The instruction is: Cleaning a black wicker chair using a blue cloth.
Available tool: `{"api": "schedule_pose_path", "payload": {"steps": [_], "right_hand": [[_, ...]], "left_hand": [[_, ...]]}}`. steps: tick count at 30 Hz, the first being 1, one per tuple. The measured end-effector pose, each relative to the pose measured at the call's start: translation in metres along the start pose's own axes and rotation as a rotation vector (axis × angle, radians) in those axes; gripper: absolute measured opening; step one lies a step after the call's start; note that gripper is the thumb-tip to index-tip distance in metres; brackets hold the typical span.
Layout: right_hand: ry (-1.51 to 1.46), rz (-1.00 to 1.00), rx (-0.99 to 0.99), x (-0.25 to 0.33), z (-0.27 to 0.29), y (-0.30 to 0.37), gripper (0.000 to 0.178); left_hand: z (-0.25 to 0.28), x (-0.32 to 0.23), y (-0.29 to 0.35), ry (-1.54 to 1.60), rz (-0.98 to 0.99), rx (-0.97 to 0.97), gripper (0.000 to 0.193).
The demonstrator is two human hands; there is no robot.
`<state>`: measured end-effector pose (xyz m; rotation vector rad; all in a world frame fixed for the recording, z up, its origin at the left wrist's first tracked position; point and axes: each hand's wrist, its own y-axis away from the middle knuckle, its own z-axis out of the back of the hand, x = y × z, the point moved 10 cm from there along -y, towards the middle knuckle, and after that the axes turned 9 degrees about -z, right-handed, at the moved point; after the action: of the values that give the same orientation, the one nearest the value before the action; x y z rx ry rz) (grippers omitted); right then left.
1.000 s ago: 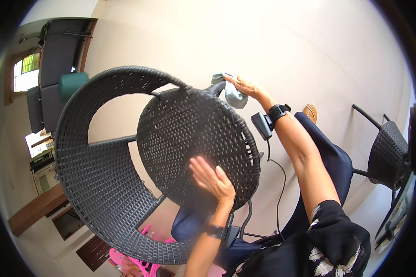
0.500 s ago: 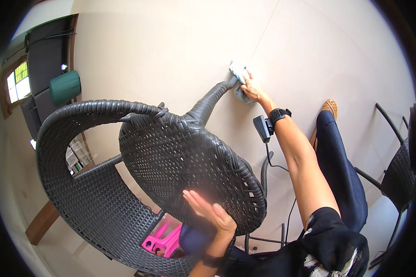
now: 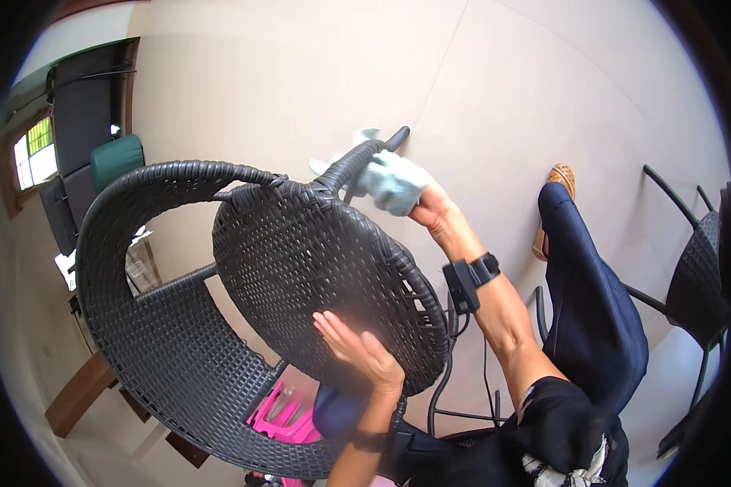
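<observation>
A dark woven wicker chair (image 3: 158,341) lies tipped in front of me, its round seat (image 3: 300,268) turned toward me and one wrapped leg (image 3: 351,166) pointing up and away. My right hand (image 3: 436,209) grips a pale blue-grey cloth (image 3: 394,185) that is bunched around that leg, partly behind it; most of the fingers are covered by the cloth. My left hand (image 3: 364,357) rests against the lower part of the seat, fingers stretched out and thumb apart.
A pink plastic stool (image 3: 284,418) shows behind the chair's curved back. Another dark chair (image 3: 694,280) stands at the right. At the far left are a green cushion (image 3: 118,162) and dark furniture (image 3: 93,122). My shoe (image 3: 562,174) is on the pale tiled floor (image 3: 300,81).
My right hand and the cloth have moved from the leg's tip down and left along the leg, nearer the seat. The chair has shifted slightly. The left hand stays on the seat.
</observation>
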<state>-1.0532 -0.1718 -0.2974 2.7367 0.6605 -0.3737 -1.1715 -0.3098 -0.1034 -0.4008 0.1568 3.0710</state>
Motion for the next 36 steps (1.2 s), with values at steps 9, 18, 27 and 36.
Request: {"api": "schedule_pose_path", "payload": {"steps": [9, 18, 27, 36], "right_hand": [[0.492, 0.095, -0.187, -0.033, -0.021, -0.006, 0.026], [0.643, -0.106, -0.137, -0.107, 0.011, 0.004, 0.028], [0.921, -0.440, -0.088, -0.109, 0.031, 0.041, 0.030], [0.900, -0.216, -0.236, 0.008, -0.078, 0.089, 0.026]], "left_hand": [[0.003, 0.001, 0.000, -0.036, -0.017, -0.023, 0.059], [0.003, 0.002, 0.001, -0.022, -0.008, -0.033, 0.061], [0.007, 0.008, 0.003, -0.030, -0.004, -0.076, 0.059], [0.003, 0.000, 0.004, -0.034, -0.062, -0.152, 0.056]]}}
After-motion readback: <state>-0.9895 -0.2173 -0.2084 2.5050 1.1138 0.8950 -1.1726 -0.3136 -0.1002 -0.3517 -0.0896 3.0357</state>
